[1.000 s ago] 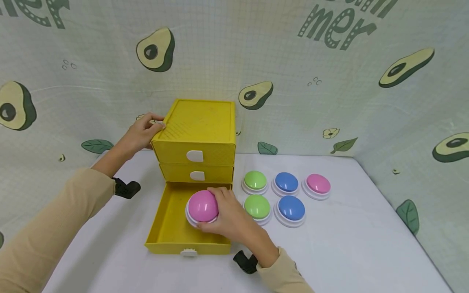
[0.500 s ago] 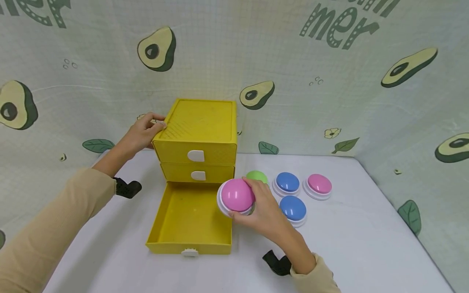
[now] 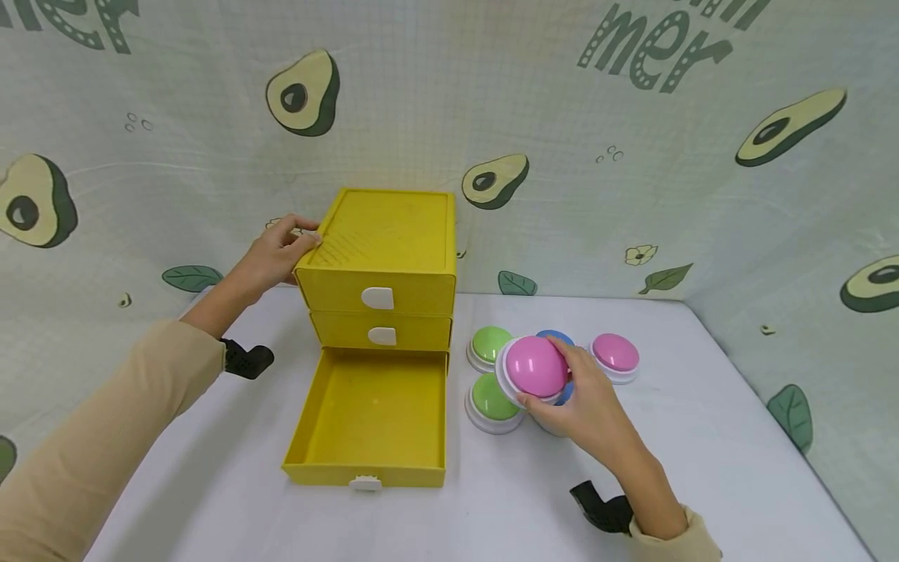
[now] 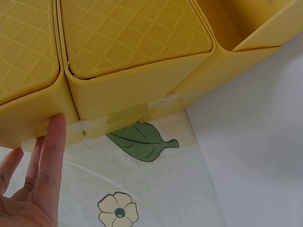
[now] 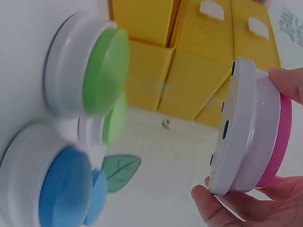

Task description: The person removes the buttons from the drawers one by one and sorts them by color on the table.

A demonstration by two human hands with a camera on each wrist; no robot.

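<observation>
My right hand (image 3: 593, 406) grips a pink push button (image 3: 537, 367) by its white round base, thumb and fingers at opposite edges. The button is tilted and raised over the blue buttons (image 3: 556, 337), largely covering them in the head view; its underside with dark spots shows in the right wrist view. My left hand (image 3: 274, 254) rests on the upper left side of a yellow drawer cabinet (image 3: 393, 230), fingers extended along the wall in the left wrist view. The bottom drawer (image 3: 365, 474) is pulled out, its yellow floor showing; both drawers above are closed.
Two green buttons (image 3: 494, 398) stand on the white table (image 3: 492, 507) between the cabinet and the blue ones. Another pink button (image 3: 615, 353) stands at the right end of the back row. A cloth printed with avocados (image 3: 303, 92) hangs behind and to the sides.
My right hand has carried the pink button out from the bottom drawer, rightward past the green buttons to over the blue ones. My left hand has stayed on the cabinet.
</observation>
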